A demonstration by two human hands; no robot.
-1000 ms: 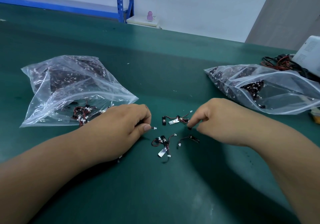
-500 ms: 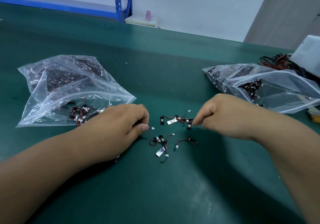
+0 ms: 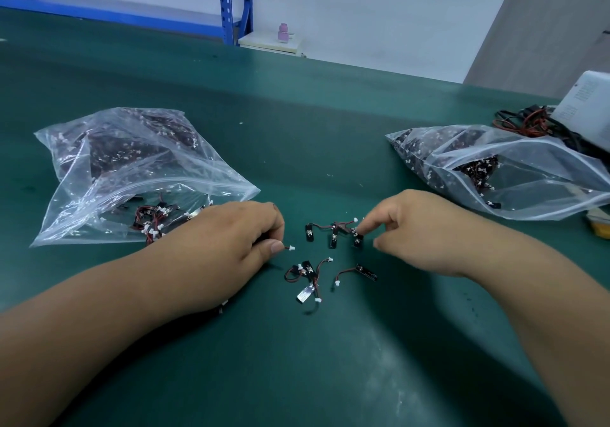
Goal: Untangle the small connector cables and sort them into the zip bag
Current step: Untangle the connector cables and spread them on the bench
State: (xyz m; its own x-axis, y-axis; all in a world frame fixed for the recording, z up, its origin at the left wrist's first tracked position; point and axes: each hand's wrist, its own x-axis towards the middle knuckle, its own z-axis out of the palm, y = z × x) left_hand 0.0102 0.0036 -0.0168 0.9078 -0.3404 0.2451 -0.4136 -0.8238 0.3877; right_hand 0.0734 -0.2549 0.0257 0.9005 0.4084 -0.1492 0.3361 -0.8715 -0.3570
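A: Nearest first. What is between the forearms?

B: Green mat [image 3: 330, 377]. I judge there is room there to drag a cable toward the body. Just beyond it lie a near tangle [image 3: 307, 278] and, beside it, a single cable [image 3: 356, 271] lying free.

A: Hands?

B: Apart, one on each side of the loose pile. The left hand [image 3: 231, 248] is curled, and its thumb and fingers pinch a held cable [image 3: 290, 248] whose white plug pokes out past the thumb. It is probably parked there so the sorted piece stays separate. The right hand [image 3: 419, 228] has its index fingertip down on the far tangle [image 3: 333, 232], with the thumb just beside. I cannot tell whether that pinch is closed.

A: Why there?

B: It is likely pinning the knot so one lead can be teased out.

A: Bags?

B: The left bag [image 3: 132, 169] has its mouth toward the left hand, touching or nearly so, and cables show at the opening, so the drop would be short. The right bag [image 3: 511, 169] lies well apart from the pile.

A: Far side?

B: A wire bundle [image 3: 528, 123] and a white box [image 3: 587, 110] crowd the right edge. A blue shelf [image 3: 234, 4] stands past the table's far edge.
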